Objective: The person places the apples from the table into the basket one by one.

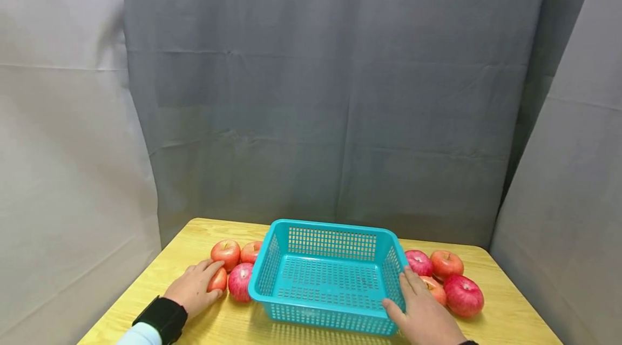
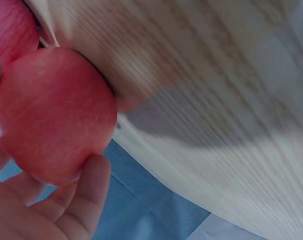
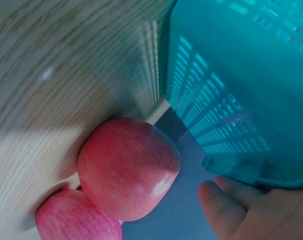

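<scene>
My left hand (image 1: pixel 194 286) grips a red apple (image 1: pixel 217 280) at the left, with the thumb on its near side and the fingers round its far side. In the left wrist view, fingertips press against that apple (image 2: pixel 56 115). A darker pink apple (image 1: pixel 240 282) sits between it and the turquoise plastic basket (image 1: pixel 324 302). With my right hand (image 1: pixel 427 312) I hold the basket's near right corner, thumb over the rim and fingers along the right side. The right wrist view has fingers (image 3: pixel 224 207) at the basket's rim.
Two more apples (image 1: pixel 225 254) lie behind the left hand. Right of the basket several apples (image 1: pixel 464 295) sit in a cluster close to the right hand. All are on a light wooden table (image 1: pixel 214 226). A grey cloth (image 1: pixel 311 91) hangs behind, with pale cloths at both sides.
</scene>
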